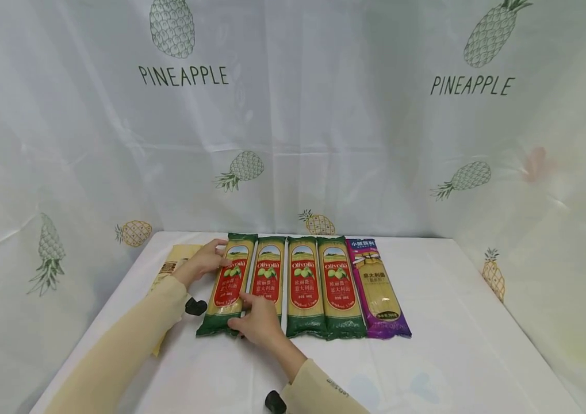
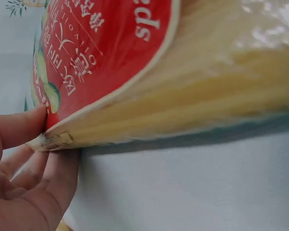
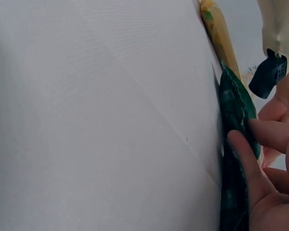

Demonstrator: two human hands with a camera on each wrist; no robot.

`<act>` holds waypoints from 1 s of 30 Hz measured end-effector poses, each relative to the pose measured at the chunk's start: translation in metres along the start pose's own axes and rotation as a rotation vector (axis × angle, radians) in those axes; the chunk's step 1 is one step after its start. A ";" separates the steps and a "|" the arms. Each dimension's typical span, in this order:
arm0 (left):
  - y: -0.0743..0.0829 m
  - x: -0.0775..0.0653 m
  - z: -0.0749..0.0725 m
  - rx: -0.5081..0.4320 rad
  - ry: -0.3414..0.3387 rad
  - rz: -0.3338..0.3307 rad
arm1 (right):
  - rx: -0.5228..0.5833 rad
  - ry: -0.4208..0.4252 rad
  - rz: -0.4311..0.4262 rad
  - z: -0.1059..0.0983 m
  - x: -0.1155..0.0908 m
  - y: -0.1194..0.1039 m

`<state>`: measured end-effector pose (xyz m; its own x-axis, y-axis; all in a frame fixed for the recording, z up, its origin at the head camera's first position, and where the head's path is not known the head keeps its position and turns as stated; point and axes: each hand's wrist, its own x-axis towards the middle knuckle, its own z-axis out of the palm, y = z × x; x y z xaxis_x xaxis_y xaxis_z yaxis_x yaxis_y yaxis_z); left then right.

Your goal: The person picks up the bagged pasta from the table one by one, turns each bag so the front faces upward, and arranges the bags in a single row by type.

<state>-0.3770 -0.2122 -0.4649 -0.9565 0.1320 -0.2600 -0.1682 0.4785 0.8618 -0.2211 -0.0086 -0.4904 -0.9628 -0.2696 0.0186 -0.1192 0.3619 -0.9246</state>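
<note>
Leftmost in the row, a green-ended spaghetti packet with a red label lies slanted, between both hands. My left hand grips its upper left edge; in the left wrist view the thumb presses on the label side and the fingers reach beneath. Down at the packet's lower right corner, my right hand pinches the edge. The right wrist view has its thumb and forefinger at the green end. A second red-labelled packet is right beside it, its lower part hidden by my right hand.
Two more red-labelled packets and a purple spaghetti packet continue the row rightward. A yellow packet lies at the left, partly covered by my left arm. Behind the white table hangs a pineapple-print cloth.
</note>
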 end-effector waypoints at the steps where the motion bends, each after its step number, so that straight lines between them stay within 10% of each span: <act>1: 0.001 0.000 0.000 -0.001 0.002 -0.001 | 0.002 -0.001 -0.001 0.000 0.000 0.000; 30: 0.008 -0.004 0.000 0.001 -0.014 -0.042 | -0.019 -0.075 -0.042 -0.021 -0.020 -0.015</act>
<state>-0.3748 -0.2086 -0.4573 -0.9452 0.1242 -0.3018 -0.2075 0.4852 0.8495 -0.2050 0.0104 -0.4687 -0.9359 -0.3511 0.0282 -0.1647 0.3654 -0.9162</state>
